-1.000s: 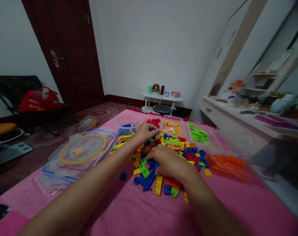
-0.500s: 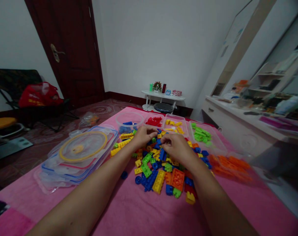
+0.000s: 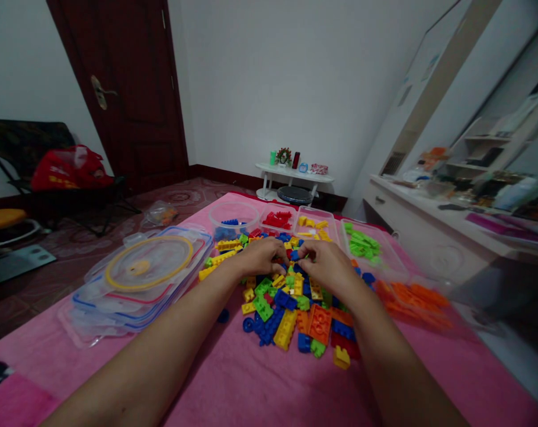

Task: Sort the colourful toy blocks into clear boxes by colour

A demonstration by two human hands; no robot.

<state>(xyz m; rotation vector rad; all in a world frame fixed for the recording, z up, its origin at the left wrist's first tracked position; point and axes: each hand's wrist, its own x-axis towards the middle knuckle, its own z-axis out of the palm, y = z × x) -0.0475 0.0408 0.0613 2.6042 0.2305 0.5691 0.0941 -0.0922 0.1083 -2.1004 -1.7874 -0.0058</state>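
A heap of loose plastic bricks [image 3: 295, 302] in blue, yellow, green, red and orange lies on the pink cloth [image 3: 233, 379]. Both hands rest on the far part of the heap, fingertips almost touching. My left hand [image 3: 262, 256] has its fingers curled down over the bricks. My right hand [image 3: 324, 265] pinches at small red and blue pieces between the two hands. What either hand grips is hidden by the fingers.
Behind the heap stand clear tubs: a round one with blue bricks [image 3: 233, 218], then red [image 3: 276, 220], yellow [image 3: 316, 224] and green [image 3: 362, 243]; orange bricks [image 3: 413, 299] lie to the right. Stacked lids [image 3: 140, 276] lie to the left. A white dresser [image 3: 433, 228] is at right.
My right hand moved from the near side of the heap to its far part, meeting my left hand, which drew back slightly from the tubs. An orange plate is now uncovered.
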